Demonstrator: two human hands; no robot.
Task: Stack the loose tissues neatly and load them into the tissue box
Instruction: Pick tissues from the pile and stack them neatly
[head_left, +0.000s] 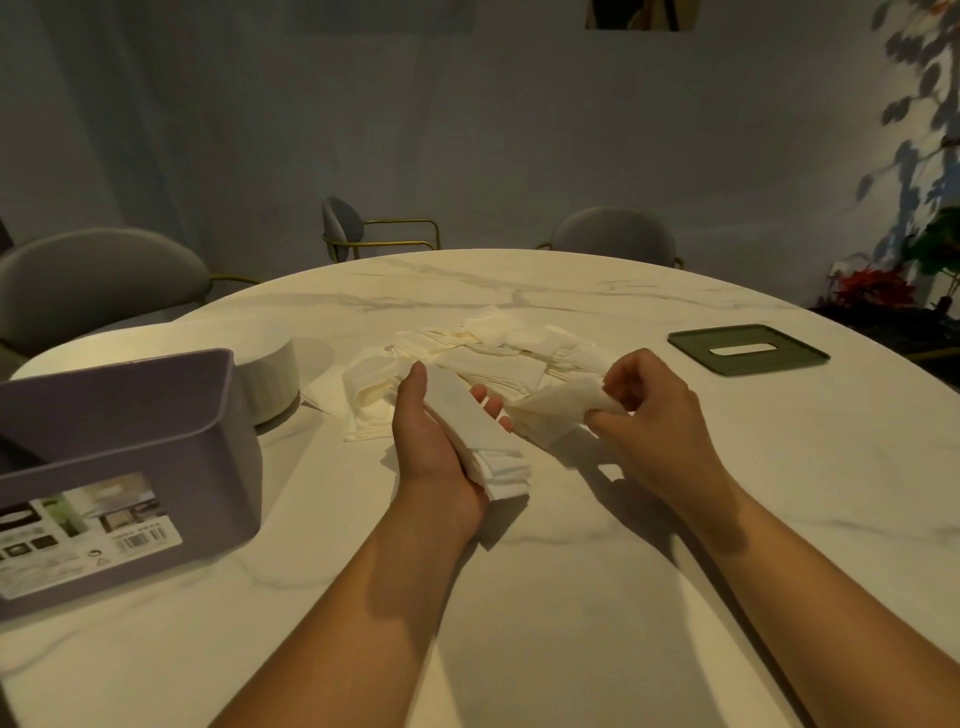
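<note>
On the white marble-patterned round table (571, 597), nearest the person, two bare forearms reach in. The left hand (431, 447) lies palm up and grips a stack of folded white tissues (483, 447), thumb against its left edge and fingertips showing past its right edge. The stack's long axis runs away from the person, its far end leaning slightly left. Just to its right, the right hand (644, 405) pinches a single crumpled white tissue (561, 405) between thumb and curled fingers.

To the left stands a lilac plastic tissue box (156, 441), open at the top. It is cut off by the picture's edge, and the print on its front label is too small to read. A low white round block (270, 374) sits partly hidden behind it.

Beyond the hands lies a heap of loose white tissues (467, 353), its near edge covered by the held stack. Well to the right rests a dark green rectangular lid (691, 340) with a slot. Past the table are grey padded chairs (93, 280) and, dimly, red and green plants (878, 288).
</note>
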